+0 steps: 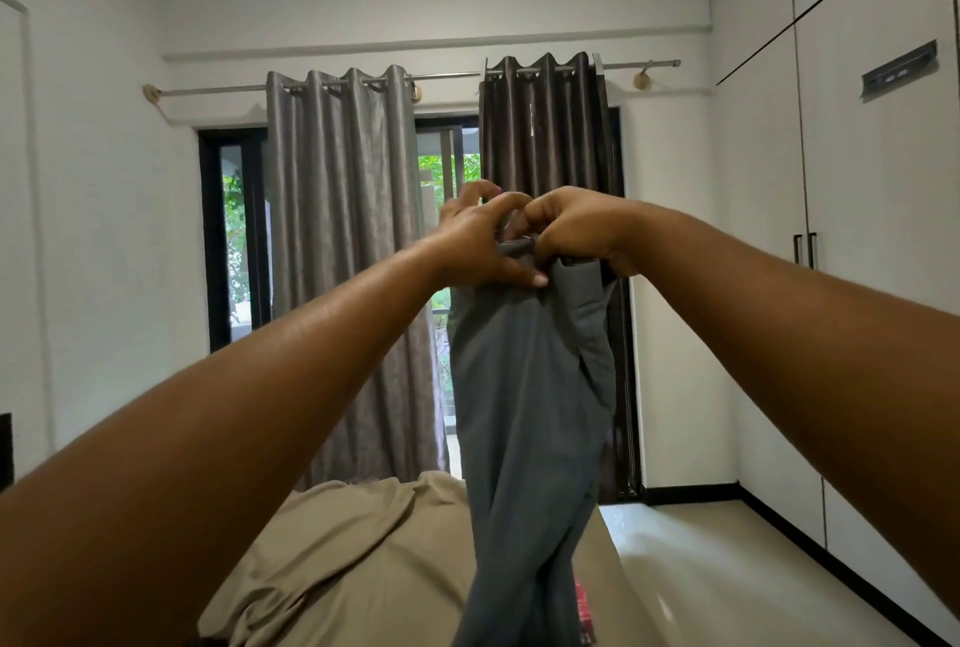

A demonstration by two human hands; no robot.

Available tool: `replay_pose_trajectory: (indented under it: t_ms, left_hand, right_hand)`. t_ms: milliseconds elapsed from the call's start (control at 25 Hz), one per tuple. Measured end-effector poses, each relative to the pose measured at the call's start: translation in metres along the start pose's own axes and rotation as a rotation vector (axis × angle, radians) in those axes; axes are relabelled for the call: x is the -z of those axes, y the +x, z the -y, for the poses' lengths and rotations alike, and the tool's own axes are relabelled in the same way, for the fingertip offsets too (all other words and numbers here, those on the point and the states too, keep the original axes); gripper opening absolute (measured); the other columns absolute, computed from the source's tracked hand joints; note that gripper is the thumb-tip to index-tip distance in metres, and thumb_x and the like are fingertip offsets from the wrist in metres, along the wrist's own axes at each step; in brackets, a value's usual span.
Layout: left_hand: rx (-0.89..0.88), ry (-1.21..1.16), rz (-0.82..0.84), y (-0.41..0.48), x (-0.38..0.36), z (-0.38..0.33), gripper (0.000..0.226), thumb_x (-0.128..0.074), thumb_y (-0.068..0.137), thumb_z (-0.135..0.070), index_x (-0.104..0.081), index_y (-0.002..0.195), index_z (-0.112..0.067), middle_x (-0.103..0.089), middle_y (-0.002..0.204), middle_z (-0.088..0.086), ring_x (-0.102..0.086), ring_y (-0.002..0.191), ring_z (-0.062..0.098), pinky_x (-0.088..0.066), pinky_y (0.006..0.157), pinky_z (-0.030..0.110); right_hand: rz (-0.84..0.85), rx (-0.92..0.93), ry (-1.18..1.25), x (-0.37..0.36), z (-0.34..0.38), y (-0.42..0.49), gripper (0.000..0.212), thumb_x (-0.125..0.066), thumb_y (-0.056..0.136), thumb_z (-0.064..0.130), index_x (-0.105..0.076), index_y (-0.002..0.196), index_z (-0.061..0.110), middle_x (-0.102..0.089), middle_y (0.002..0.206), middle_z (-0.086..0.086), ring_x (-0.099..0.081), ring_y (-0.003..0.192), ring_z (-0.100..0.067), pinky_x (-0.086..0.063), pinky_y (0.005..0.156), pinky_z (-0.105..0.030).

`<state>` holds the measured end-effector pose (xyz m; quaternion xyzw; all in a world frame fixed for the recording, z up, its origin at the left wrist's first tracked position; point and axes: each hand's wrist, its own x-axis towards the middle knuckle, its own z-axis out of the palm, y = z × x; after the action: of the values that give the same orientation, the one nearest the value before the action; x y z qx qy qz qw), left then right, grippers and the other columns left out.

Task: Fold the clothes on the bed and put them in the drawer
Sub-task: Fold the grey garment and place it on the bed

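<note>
One head-worn wide-angle view. Faces forward, roughly level, along the bed toward the curtains on the far wall; wardrobe at right edge. Left hand and right hand close, mid-frame, gripping a grey garment.

Matt grey cloth garment, sheeny grey curtains, glossy pale floor.

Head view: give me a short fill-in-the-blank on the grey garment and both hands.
1. The left hand and right hand grip the ____ edge of the grey garment.
2. Its lower end hangs over the tan sheet of the ____.
3. Behind the hands, the curtains hang from a metal ____.
Missing words: top; bed; rod.
</note>
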<state>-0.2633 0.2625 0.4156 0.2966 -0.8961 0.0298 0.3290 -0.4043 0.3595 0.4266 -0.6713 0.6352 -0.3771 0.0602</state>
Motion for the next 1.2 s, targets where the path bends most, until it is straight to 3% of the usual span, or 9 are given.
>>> replay_pose_trajectory:
  t_ms: [120, 200, 280, 400, 560, 800, 960, 1080, 1200]
  left_hand:
    - [-0.053, -0.051, 0.027, 0.009, 0.007, 0.002, 0.058, -0.091, 0.068, -0.04, -0.067, 0.116, -0.017, -0.068, 0.109, 0.006, -0.064, 0.103, 0.026, -0.055, 0.086, 0.042]
    - [-0.066, 0.062, 0.078, 0.009, 0.011, 0.003, 0.048, -0.089, 0.071, -0.039, -0.072, 0.106, -0.012, -0.07, 0.097, 0.008, -0.064, 0.087, 0.026, -0.052, 0.072, 0.036]
    - [-0.075, 0.111, 0.073, 0.009, 0.012, 0.005, 0.043, -0.089, 0.071, -0.038, -0.074, 0.102, -0.011, -0.069, 0.092, 0.006, -0.058, 0.079, 0.018, -0.046, 0.064, 0.029]
    - [-0.061, 0.067, 0.048, 0.007, 0.015, 0.015, 0.034, -0.089, 0.071, -0.035, -0.075, 0.094, -0.014, -0.07, 0.089, 0.0, -0.057, 0.077, 0.01, -0.048, 0.068, 0.028]
    - [0.006, -0.081, 0.064, 0.0, 0.03, 0.037, 0.033, -0.089, 0.072, -0.029, -0.077, 0.097, -0.011, -0.073, 0.101, 0.01, -0.064, 0.089, 0.017, -0.056, 0.088, 0.04]
    - [0.074, 0.111, 0.268, -0.009, 0.03, 0.035, 0.061, -0.085, 0.077, -0.04, -0.059, 0.126, -0.017, -0.062, 0.112, -0.001, -0.06, 0.103, 0.02, -0.051, 0.093, 0.038]
    - [0.072, -0.056, 0.206, -0.018, 0.01, 0.028, 0.051, -0.086, 0.072, -0.048, -0.062, 0.11, -0.024, -0.063, 0.101, -0.004, -0.061, 0.09, 0.012, -0.052, 0.076, 0.029]
    - [0.09, -0.111, 0.097, -0.026, 0.017, 0.042, 0.047, -0.085, 0.076, -0.038, -0.068, 0.115, -0.019, -0.067, 0.107, 0.004, -0.063, 0.099, 0.02, -0.055, 0.086, 0.034]
    - [0.098, -0.174, -0.014, -0.031, 0.036, 0.048, 0.054, -0.084, 0.077, -0.032, -0.066, 0.125, -0.015, -0.065, 0.121, 0.01, -0.061, 0.112, 0.025, -0.053, 0.099, 0.039]
  right_hand:
    - [0.023, 0.014, 0.093, -0.004, 0.004, -0.003, 0.039, -0.069, 0.083, -0.01, -0.063, 0.116, 0.009, -0.064, 0.101, -0.009, -0.063, 0.093, -0.021, -0.058, 0.09, -0.039]
    - [0.043, -0.022, 0.041, -0.005, 0.005, -0.004, 0.042, -0.073, 0.083, -0.006, -0.059, 0.118, 0.012, -0.062, 0.102, -0.006, -0.061, 0.094, -0.018, -0.056, 0.089, -0.035]
    - [0.097, -0.104, 0.018, -0.004, 0.007, -0.002, 0.051, -0.077, 0.08, -0.002, -0.056, 0.122, 0.017, -0.061, 0.116, -0.009, -0.062, 0.109, -0.025, -0.056, 0.098, -0.045]
    - [0.144, -0.239, -0.083, -0.003, 0.006, -0.003, 0.06, -0.078, 0.081, 0.0, -0.048, 0.129, 0.02, -0.057, 0.12, -0.015, -0.063, 0.105, -0.035, -0.057, 0.092, -0.058]
    - [0.138, -0.266, -0.15, -0.005, -0.009, -0.01, 0.045, -0.072, 0.089, 0.002, -0.057, 0.131, 0.011, -0.066, 0.112, -0.014, -0.067, 0.094, -0.026, -0.054, 0.097, -0.06]
    - [-0.123, -0.075, 0.147, -0.04, -0.007, 0.0, 0.033, -0.075, 0.09, 0.014, -0.06, 0.119, 0.008, -0.067, 0.112, -0.015, -0.069, 0.102, -0.029, -0.061, 0.087, -0.049]
    - [-0.229, -0.02, 0.406, -0.072, -0.012, 0.003, 0.044, -0.073, 0.093, 0.035, -0.055, 0.123, 0.009, -0.067, 0.112, -0.013, -0.068, 0.098, -0.021, -0.061, 0.087, -0.049]
    - [-0.086, -0.06, 0.643, -0.093, -0.027, -0.003, 0.047, -0.072, 0.092, 0.041, -0.058, 0.122, 0.008, -0.069, 0.122, -0.017, -0.07, 0.107, -0.024, -0.059, 0.094, -0.048]
    - [0.051, -0.089, 0.557, -0.127, -0.053, -0.009, 0.055, -0.084, 0.083, 0.028, -0.058, 0.13, 0.015, -0.071, 0.12, -0.004, -0.071, 0.105, -0.019, -0.061, 0.085, -0.031]
